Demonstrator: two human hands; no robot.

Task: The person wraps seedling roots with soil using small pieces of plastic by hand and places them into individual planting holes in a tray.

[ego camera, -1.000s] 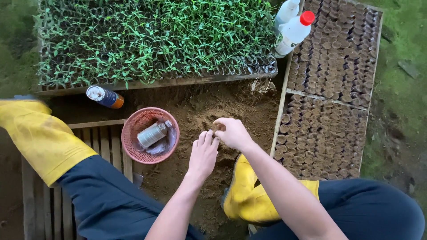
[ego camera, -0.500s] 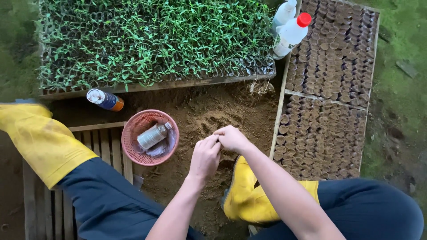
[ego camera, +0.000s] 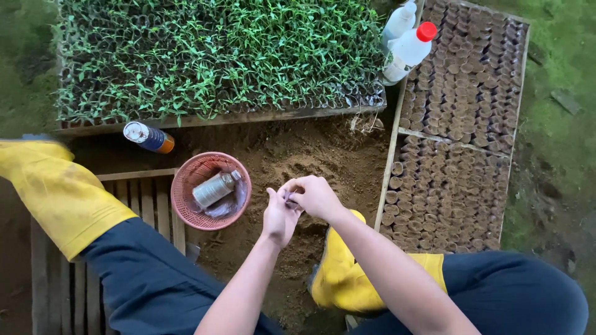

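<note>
- Hands meet over a patch of loose brown soil (ego camera: 310, 161): the left hand (ego camera: 280, 216) is held palm up with its fingers loosely curled, and the right hand (ego camera: 316, 197) lies against it from the right, its fingertips pinching something small and dark at the left hand's fingers. What that small thing is cannot be told; it sits right where the two hands touch.
- Just left of the hands lies a round pink mesh basket (ego camera: 186, 201) on the soil, with a small pale bottle (ego camera: 215, 188) lying on its side inside it, on some clear plastic.
- Up and to the left of the basket, a spray can with a white cap and orange end (ego camera: 148, 136) lies on the ground beside a wooden edge.
- Behind the soil patch stands a wide tray of green seedlings (ego camera: 217, 56), densely filled.
- To the right, a wooden-framed bed of small soil-filled pots (ego camera: 459, 142) runs from near the right hand up to the top edge.
- Two white plastic bottles rest at the top of that bed, one with a red cap (ego camera: 410, 49) and one behind it (ego camera: 398, 22).
- Yellow rubber boots show at the left (ego camera: 56, 192) and under the right forearm (ego camera: 347, 279), over dark blue trousers (ego camera: 149, 279).
- A slatted wooden pallet (ego camera: 143, 198) lies under the left leg.
</note>
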